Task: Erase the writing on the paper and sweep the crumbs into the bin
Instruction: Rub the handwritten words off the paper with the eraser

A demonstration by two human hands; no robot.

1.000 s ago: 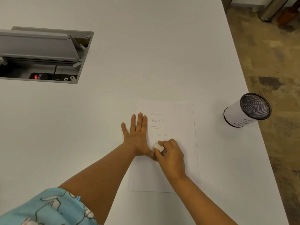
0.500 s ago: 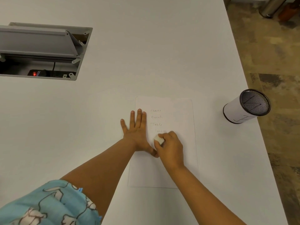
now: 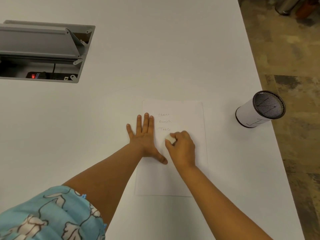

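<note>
Far left of the paper (image 3: 174,170), an open grey cable hatch (image 3: 46,49) is set into the tabletop (image 3: 155,49); it plays no part in the task. The left hand (image 3: 145,139) lies flat and fully open, palm down, on the left edge of the paper, with the fingers spread and the thumb reaching onto the sheet. It grips nothing; this placement likely pins the sheet so that rubbing does not drag or crease it. Just right of the left hand, the right hand (image 3: 181,148) is closed around a small white eraser (image 3: 170,139), held between thumb and fingertips, with its lower face at or on the paper. The eraser sits directly below three lines of faint pencil writing (image 3: 164,121), which remain on the upper part of the paper; erasing is therefore judged to be part-way through. No crumbs can be made out. Well to the right of the paper, near the tabletop edge, stands the bin (image 3: 259,110), a white cylinder with a dark mesh interior, within reach for the sweeping step not yet begun.
</note>
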